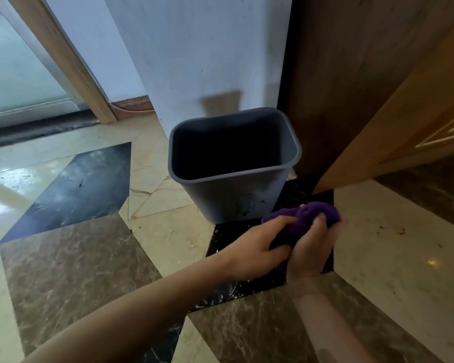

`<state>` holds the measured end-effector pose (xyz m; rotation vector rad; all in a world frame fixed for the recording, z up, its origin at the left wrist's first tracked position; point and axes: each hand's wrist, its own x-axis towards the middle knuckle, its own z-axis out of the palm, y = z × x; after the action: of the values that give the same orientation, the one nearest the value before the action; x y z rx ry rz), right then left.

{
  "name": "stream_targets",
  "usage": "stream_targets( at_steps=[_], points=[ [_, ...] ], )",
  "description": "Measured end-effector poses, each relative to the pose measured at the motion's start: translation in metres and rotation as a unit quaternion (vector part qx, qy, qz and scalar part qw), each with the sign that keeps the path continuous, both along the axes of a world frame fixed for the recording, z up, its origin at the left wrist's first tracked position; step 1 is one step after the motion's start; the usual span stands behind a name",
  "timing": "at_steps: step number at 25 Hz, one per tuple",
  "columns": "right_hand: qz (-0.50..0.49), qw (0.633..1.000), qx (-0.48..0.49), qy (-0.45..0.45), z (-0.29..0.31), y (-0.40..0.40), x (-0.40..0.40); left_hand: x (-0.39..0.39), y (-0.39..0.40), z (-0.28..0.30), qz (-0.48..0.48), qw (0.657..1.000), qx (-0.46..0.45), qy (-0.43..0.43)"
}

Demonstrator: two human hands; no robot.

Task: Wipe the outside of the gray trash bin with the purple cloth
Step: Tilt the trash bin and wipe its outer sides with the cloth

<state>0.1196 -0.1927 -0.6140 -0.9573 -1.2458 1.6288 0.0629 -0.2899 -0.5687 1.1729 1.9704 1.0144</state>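
Observation:
The gray trash bin (231, 197) stands upright and empty on the tiled floor, against a white wall corner. Dark smudges mark its near side. Just in front of its lower right corner, both hands hold the bunched purple cloth (309, 214). My left hand (257, 247) grips the cloth from the left with its fingers closed over it. My right hand (312, 247) grips it from below and behind, thumb on top. The cloth is close to the bin's base; I cannot tell if it touches.
A wooden door (404, 121) stands open right of the bin, its lower edge close to the bin and my hands. The white wall (207, 61) is behind the bin. A glass door with a wooden frame (63, 64) is at far left. Patterned marble floor (89, 244) spreads left.

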Motion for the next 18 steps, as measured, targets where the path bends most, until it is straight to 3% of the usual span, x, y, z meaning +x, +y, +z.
stream_targets(
  at_steps=[2,4,6,8,10,12,15,18],
  points=[
    [-0.018,0.999,-0.034,0.001,0.001,0.008,0.001,-0.015,-0.007,0.012,-0.043,0.999,-0.025,0.005],
    [0.002,0.998,-0.06,0.003,-0.002,0.016,0.0,-0.042,-0.018,0.018,-0.006,0.988,0.007,0.151],
    [0.029,0.998,-0.06,-0.008,-0.004,0.017,0.001,-0.076,-0.037,0.018,0.104,0.925,0.04,0.363],
    [0.047,0.998,-0.039,-0.019,-0.001,0.012,0.004,-0.107,-0.06,0.013,0.176,0.846,-0.022,0.503],
    [0.051,0.998,-0.032,-0.024,0.001,0.008,0.007,-0.13,-0.077,0.007,0.156,0.826,-0.133,0.525],
    [0.053,0.998,-0.036,-0.02,0.0,0.007,0.009,-0.139,-0.081,0.002,0.094,0.82,-0.177,0.537],
    [0.049,0.997,-0.058,-0.008,0.002,0.013,0.012,-0.133,-0.066,0.007,0.053,0.834,-0.132,0.533],
    [0.019,0.997,-0.07,0.005,0.009,0.022,0.017,-0.119,-0.05,0.019,0.114,0.848,-0.08,0.511]
  ],
)
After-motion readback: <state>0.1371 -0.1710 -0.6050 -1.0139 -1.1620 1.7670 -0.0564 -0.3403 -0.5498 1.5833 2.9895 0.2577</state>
